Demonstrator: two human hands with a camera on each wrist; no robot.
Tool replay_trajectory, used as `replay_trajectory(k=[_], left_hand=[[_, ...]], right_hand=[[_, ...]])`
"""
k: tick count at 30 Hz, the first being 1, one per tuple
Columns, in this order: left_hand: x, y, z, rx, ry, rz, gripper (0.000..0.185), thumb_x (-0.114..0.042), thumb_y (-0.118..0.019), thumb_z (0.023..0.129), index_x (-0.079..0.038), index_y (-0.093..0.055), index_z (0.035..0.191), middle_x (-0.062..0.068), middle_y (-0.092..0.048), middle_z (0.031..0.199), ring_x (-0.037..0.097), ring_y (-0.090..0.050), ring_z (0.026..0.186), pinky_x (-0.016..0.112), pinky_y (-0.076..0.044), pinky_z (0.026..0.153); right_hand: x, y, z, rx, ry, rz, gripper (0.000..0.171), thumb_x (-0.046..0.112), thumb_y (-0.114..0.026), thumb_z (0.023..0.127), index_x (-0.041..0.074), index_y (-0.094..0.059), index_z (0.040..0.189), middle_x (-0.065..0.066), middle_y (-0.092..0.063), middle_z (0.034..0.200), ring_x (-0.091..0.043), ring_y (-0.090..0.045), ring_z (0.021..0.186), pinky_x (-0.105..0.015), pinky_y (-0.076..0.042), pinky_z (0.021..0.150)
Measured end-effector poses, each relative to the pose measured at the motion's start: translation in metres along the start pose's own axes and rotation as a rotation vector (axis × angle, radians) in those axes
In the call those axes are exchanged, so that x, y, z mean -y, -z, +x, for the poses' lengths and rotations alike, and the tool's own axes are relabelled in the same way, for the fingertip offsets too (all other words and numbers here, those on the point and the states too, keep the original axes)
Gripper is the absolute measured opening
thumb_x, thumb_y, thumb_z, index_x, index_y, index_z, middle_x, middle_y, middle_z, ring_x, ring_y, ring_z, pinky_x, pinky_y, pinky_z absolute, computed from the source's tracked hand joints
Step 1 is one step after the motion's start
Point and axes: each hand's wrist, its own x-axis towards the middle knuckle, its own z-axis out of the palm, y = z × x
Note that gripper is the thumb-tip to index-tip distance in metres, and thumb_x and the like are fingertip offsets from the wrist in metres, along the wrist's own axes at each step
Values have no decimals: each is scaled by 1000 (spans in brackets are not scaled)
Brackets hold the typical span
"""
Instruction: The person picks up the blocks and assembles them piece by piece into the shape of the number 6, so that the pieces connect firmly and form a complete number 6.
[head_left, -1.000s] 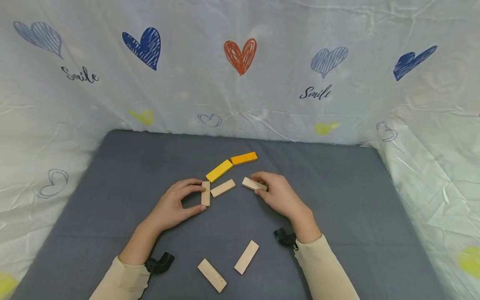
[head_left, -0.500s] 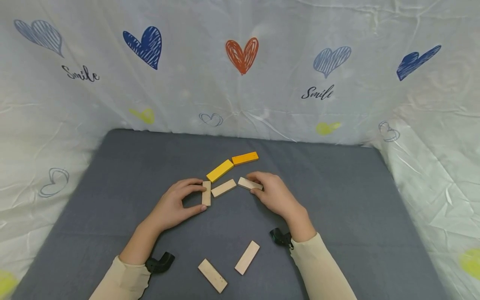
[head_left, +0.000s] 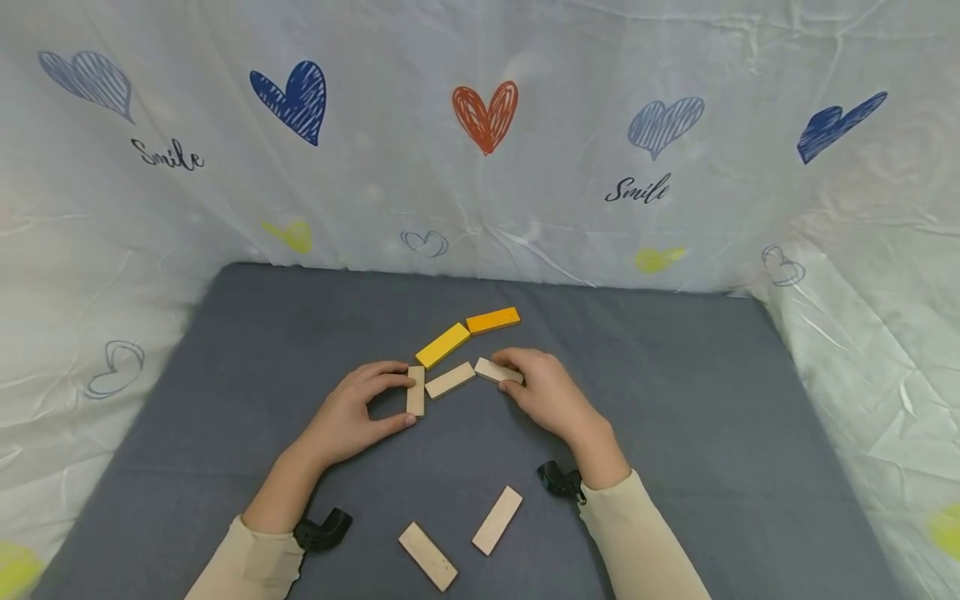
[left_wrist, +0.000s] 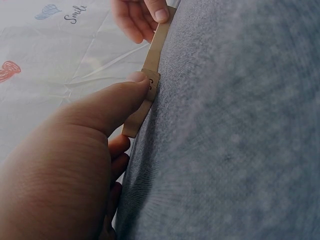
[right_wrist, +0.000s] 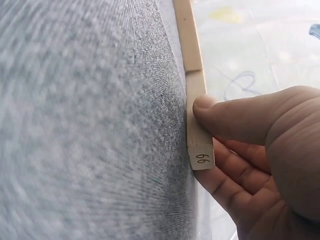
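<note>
Wooden blocks: two loose blocks are lying nearest on the grey mat. Left hand is pinching the left block; right hand is pinching the right block, middle block between. Yellow block and orange block are lying beyond.

A: Head view is bright and even, diffuse light, no hard shadows; only faint soft ones under the hands on the table.
B: Glare?
A: Mild sheen on the white sheet, nothing blown out. Wide-angle bending at the edges.
B: Wrist views?
A: Softer. Near skin and the grey weave blur close to the lens; background washed pale.
</note>
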Motion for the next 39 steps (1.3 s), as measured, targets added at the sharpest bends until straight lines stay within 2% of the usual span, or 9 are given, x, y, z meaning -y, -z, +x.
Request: replay_trajectory(k=[16, 28, 39], left_hand=[[2, -1, 0, -5, -17, 0, 55, -33, -94, 90, -26, -73, 140, 2, -59, 155, 31, -52, 145, 62, -43, 118], [1, -2, 1, -3, -7, 6, 56, -34, -95, 89, -26, -73, 140, 2, -60, 154, 31, -53, 145, 61, -43, 119], [1, -2, 0, -3, -2, 9, 56, -35, -95, 89, -27, -73, 140, 2, -60, 154, 31, -53, 145, 61, -44, 118]], right_hand=[[3, -1, -3, -10, 2, -4, 38, 11, -81, 102, 12, -74, 139, -4, -75, 131, -22, -70, 112, -43, -60, 96], [-2, -2, -6, -20, 11, 30, 38, 10, -82, 101, 12, -74, 138, -3, -75, 129, -20, -71, 113, -43, -60, 97], [-5, 2, -8, 5, 0, 72, 42, 15, -81, 102, 12, -72, 142, -2, -74, 131, -21, -71, 115, -45, -61, 96]])
